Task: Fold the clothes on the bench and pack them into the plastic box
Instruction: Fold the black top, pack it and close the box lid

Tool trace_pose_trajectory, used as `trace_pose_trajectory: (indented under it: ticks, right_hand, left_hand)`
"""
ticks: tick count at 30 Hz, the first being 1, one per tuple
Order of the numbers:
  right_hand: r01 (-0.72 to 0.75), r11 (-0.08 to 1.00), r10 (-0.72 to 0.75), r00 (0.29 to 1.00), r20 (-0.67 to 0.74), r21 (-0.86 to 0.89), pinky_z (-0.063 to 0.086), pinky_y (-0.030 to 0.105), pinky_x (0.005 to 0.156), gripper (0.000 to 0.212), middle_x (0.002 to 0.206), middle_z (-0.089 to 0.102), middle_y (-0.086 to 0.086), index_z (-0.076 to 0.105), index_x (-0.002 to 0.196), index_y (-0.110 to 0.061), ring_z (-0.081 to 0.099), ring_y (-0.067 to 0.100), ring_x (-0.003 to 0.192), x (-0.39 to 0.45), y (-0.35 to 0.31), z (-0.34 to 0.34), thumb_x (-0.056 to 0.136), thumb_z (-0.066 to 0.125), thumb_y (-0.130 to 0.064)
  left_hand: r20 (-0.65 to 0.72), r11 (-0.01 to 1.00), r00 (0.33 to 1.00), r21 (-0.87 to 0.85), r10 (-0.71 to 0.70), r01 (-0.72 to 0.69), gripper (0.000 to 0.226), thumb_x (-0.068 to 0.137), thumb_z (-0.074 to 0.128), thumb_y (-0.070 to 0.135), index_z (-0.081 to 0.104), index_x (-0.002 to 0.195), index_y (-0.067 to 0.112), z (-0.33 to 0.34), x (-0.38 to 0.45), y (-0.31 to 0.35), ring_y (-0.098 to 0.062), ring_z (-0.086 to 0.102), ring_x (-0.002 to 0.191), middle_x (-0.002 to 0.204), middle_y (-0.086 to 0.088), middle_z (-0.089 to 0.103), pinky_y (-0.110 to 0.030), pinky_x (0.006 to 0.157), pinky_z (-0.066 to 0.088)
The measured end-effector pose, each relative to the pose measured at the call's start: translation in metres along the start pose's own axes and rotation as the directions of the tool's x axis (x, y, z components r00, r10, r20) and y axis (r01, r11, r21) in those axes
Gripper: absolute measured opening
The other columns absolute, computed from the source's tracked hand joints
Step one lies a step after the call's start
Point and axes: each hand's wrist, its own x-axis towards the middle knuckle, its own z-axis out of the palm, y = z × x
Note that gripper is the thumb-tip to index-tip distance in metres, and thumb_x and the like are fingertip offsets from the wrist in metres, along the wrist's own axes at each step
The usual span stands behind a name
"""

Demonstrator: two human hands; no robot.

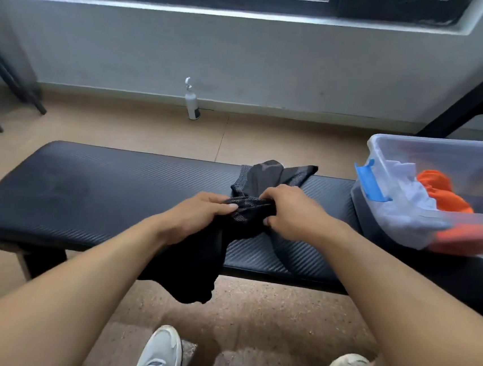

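A black garment lies bunched across the middle of the black padded bench. Part of it hangs over the bench's front edge toward the floor. My left hand grips the bunched cloth from the left, and my right hand grips it from the right; the two hands are close together. At the bench's right end stands the clear plastic box with a blue latch. Inside it lie white clothes and orange clothes.
A white bottle stands on the floor against the far wall under the window. Black chair legs are at the left, a black metal frame at the right. My two shoes are on the floor in front of the bench.
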Motion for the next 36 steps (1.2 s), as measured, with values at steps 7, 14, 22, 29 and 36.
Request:
trace_pose_trajectory:
  ticks: [7, 14, 22, 29, 36]
  right_hand:
    - [0.067, 0.993, -0.06, 0.995, -0.078, 0.092, 0.049, 0.035, 0.067, 0.018, 0.085, 0.062, -0.011, 0.057, 0.088, -0.026, 0.06, 0.019, 0.083, -0.009, 0.0, -0.01, 0.085, 0.062, -0.009]
    - [0.124, 0.934, -0.209, 0.95, 0.231, 0.334, 0.053, 0.026, 0.082, 0.016, 0.089, 0.07, -0.012, 0.067, 0.095, -0.029, 0.068, 0.006, 0.088, -0.028, -0.012, -0.01, 0.086, 0.077, -0.022]
    - [0.032, 0.947, -0.026, 0.999, -0.023, 0.321, 0.05, 0.028, 0.093, 0.038, 0.126, 0.065, -0.013, 0.061, 0.129, -0.032, 0.065, 0.008, 0.105, -0.014, 0.006, -0.002, 0.092, 0.07, -0.028]
    - [-0.031, 0.987, 0.023, 0.998, 0.05, 0.156, 0.043, 0.033, 0.103, 0.078, 0.139, 0.055, -0.001, 0.037, 0.153, -0.026, 0.052, 0.021, 0.13, 0.002, 0.017, 0.014, 0.087, 0.075, -0.041]
    - [-0.262, 0.923, 0.249, 0.965, 0.083, 0.281, 0.059, 0.033, 0.075, 0.099, 0.088, 0.075, 0.004, -0.001, 0.159, -0.013, 0.073, 0.018, 0.068, 0.008, 0.012, 0.009, 0.093, 0.061, -0.053]
  left_hand:
    - [-0.231, 0.998, 0.972, 0.054, 0.036, -0.024, 0.039, 0.099, 0.055, 0.043, 0.074, 0.082, 0.013, 0.003, -0.001, 0.006, -0.016, 0.072, 0.08, 0.089, -0.006, 0.077, -0.043, 0.086, 0.053]
    - [-0.491, 0.861, 0.87, 0.462, 0.048, 0.213, 0.048, 0.073, 0.07, 0.069, 0.067, 0.104, 0.033, 0.002, 0.008, -0.003, -0.012, 0.064, 0.094, 0.098, 0.014, 0.068, -0.034, 0.089, 0.051]
    - [-0.527, 0.775, 0.849, 0.524, -0.031, 0.354, 0.077, 0.081, 0.064, 0.066, 0.043, 0.138, 0.019, 0.01, 0.018, -0.006, -0.031, 0.055, 0.125, 0.132, -0.006, 0.061, -0.04, 0.097, 0.044]
    - [-0.517, 0.784, 0.855, 0.549, 0.046, 0.29, 0.021, 0.084, 0.07, 0.038, 0.057, 0.083, 0.022, 0.01, 0.018, -0.008, -0.025, 0.062, 0.093, 0.087, 0.006, 0.064, -0.032, 0.075, 0.04]
    - [-0.64, 0.952, 0.768, 0.249, 0.025, 0.177, 0.019, 0.093, 0.056, 0.029, 0.045, 0.08, 0.02, 0.002, 0.017, 0.0, -0.022, 0.052, 0.079, 0.083, 0.0, 0.058, -0.036, 0.066, 0.039]
